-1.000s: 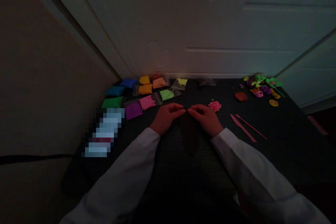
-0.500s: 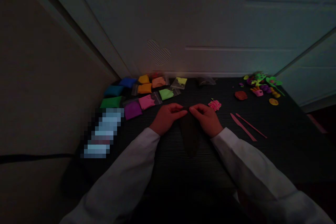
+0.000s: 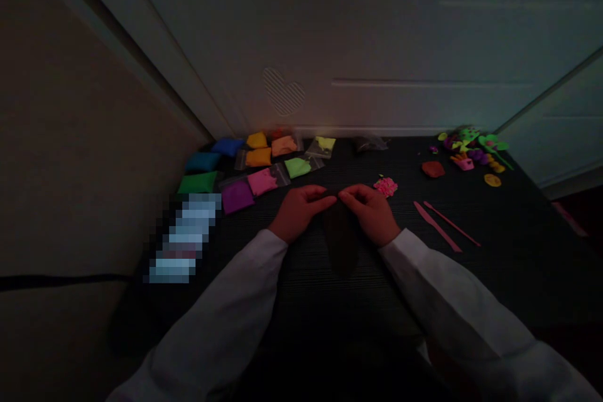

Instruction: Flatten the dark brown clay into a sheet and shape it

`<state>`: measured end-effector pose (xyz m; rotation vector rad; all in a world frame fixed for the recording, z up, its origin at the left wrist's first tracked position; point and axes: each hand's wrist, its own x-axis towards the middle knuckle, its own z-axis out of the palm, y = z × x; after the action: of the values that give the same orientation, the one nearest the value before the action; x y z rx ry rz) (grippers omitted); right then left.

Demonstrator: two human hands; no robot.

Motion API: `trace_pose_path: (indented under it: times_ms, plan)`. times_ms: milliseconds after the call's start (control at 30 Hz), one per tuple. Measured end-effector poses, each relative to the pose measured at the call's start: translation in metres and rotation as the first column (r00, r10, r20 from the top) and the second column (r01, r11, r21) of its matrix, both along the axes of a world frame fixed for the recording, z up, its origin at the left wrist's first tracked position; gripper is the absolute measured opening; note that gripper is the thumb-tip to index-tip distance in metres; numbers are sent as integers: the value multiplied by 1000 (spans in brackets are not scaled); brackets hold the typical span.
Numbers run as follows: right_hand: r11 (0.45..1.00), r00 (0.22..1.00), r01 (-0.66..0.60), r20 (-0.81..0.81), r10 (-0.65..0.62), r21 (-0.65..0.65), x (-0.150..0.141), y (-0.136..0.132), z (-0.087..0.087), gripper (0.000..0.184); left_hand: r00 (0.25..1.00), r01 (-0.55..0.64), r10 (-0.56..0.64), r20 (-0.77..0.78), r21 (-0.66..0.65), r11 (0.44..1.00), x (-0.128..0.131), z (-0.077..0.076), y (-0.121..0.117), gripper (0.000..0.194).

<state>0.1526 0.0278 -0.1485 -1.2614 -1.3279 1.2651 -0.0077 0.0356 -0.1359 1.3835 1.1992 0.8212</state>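
A long, dark brown flat piece [image 3: 342, 242], probably modelling clay, hangs or lies between my hands with its rounded end towards me; the dim light hides its detail. My left hand [image 3: 301, 212] pinches its far end between thumb and forefinger. Close beside it, my right hand [image 3: 372, 212] pinches the same end, the two sets of fingertips nearly touching. A small heap of pink clay bits [image 3: 386, 186] sits just beyond my right hand. Further right lie a pink plastic knife [image 3: 437, 227] and a thin pink modelling stick [image 3: 452, 223].
Several clay bags, among them a purple one [image 3: 237, 196] and a green one [image 3: 198, 183], line the left and back. A pixelated bright screen [image 3: 188, 239] is at left. A reddish-brown lump [image 3: 433, 169] and finished clay figures [image 3: 471, 151] stand at right. A white panel [image 3: 301, 44] rises behind.
The view has shifted very slightly. Both hands keep their pinch on the brown piece in nearly the same place.
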Motion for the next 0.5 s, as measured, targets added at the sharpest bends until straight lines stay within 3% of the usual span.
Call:
trace_pose_path:
  times_ms: [333, 500]
  plan:
    - [996, 988, -11, -152, -2, -88, 0, -2, 3, 23, 994, -41, 47, 103, -55, 998, 2, 0, -2, 26]
    - [995, 989, -13, -146, -2, -98, -1, -1, 0, 22, 993, -49, 53, 105, -40, 998, 2, 0, -1, 31]
